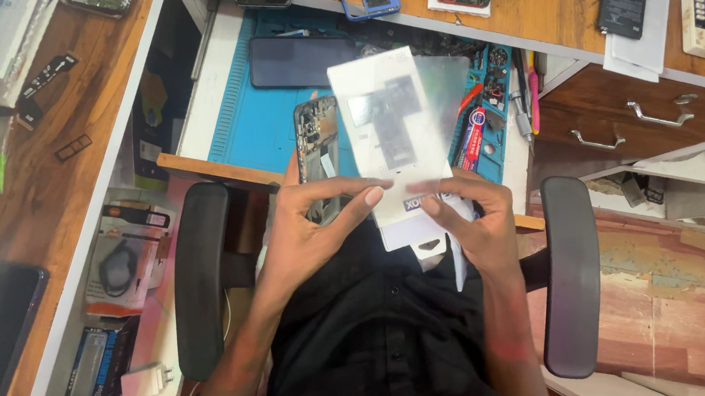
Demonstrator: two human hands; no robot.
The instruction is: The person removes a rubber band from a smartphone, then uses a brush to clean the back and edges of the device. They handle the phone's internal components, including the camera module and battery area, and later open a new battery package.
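Left hand (313,226): fingers pinch the white packet (390,136) at its lower edge
Right hand (471,218): grips the same edge — packet rises above both hands
Opened phone (317,138): behind packet, over blue mat (258,117)

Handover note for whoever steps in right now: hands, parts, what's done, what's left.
Left hand: holds the opened phone, internals showing, thumb across the white packet.
Right hand: pinches the white packet at its lower edge; a clear sheet sticks out of the packet's right side.
Both are over the lap, in front of the blue mat; a dark phone lies on the mat.
Done: phone is open.
Left: sheet not yet fully out of the packet.
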